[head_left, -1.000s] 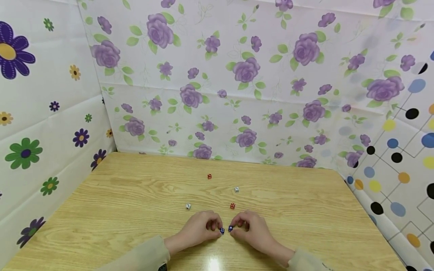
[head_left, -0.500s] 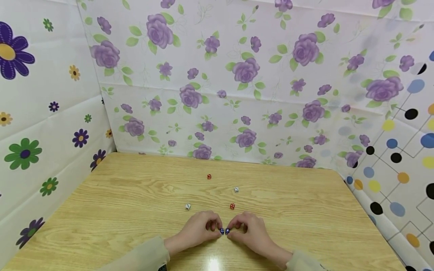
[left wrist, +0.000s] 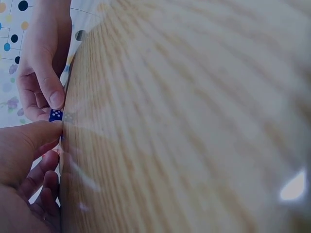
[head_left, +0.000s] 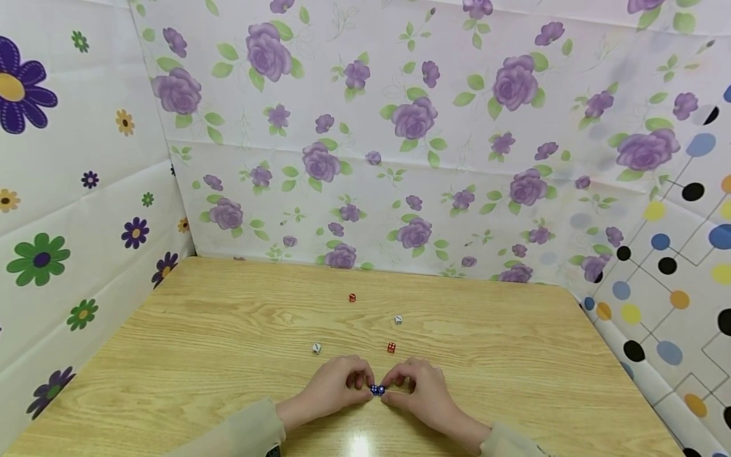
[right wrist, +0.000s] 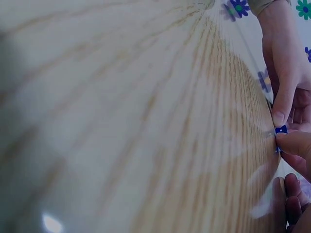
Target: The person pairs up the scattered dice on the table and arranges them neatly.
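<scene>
Two small blue dice with white pips meet on the table at its near middle in the head view. My left hand (head_left: pixel 338 384) pinches the left blue die (head_left: pixel 374 390) between thumb and finger. From the other side, my right hand (head_left: pixel 421 388) pinches the right blue die (head_left: pixel 381 391) the same way. The dice sit side by side and seem to touch. Fingertips partly cover both. In the left wrist view one blue die (left wrist: pixel 56 115) shows between the two thumbs; the right wrist view shows only a sliver of blue die (right wrist: pixel 281 130).
Beyond the hands lie a red die (head_left: pixel 391 348), a white die (head_left: pixel 316 348), another white die (head_left: pixel 398 320) and a farther red die (head_left: pixel 352 298). They rest apart on the wooden table (head_left: pixel 228 317). Patterned cloths (head_left: pixel 365 158) hang behind and at both sides.
My right hand has slid its blue die leftward and slightly nearer, closing the gap to the left one. My left hand and the red and white dice have stayed put.
</scene>
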Motion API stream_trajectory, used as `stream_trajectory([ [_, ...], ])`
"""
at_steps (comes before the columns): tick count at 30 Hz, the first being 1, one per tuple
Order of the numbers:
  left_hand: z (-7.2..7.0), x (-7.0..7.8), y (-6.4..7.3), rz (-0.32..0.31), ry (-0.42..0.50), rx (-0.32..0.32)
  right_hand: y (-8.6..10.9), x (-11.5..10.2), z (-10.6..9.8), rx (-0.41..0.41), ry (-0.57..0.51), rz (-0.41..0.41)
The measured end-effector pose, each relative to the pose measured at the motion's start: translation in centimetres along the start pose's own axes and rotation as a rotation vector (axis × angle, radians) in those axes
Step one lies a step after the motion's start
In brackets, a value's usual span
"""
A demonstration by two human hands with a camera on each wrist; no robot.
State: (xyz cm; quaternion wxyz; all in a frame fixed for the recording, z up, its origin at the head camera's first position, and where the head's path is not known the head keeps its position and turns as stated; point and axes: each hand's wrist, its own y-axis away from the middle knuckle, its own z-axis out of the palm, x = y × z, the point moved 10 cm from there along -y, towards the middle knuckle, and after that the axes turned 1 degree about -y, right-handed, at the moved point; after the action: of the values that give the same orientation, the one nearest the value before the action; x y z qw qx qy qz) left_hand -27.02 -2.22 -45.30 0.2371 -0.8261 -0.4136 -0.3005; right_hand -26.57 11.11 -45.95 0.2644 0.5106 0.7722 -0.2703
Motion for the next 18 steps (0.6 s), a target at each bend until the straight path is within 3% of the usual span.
stream_trajectory([
  [18, -0.11, 0.16, 0.08, 0.001, -0.014, -0.004, -0.04, 0.21, 0.10, -0.015, -0.004, 0.007],
])
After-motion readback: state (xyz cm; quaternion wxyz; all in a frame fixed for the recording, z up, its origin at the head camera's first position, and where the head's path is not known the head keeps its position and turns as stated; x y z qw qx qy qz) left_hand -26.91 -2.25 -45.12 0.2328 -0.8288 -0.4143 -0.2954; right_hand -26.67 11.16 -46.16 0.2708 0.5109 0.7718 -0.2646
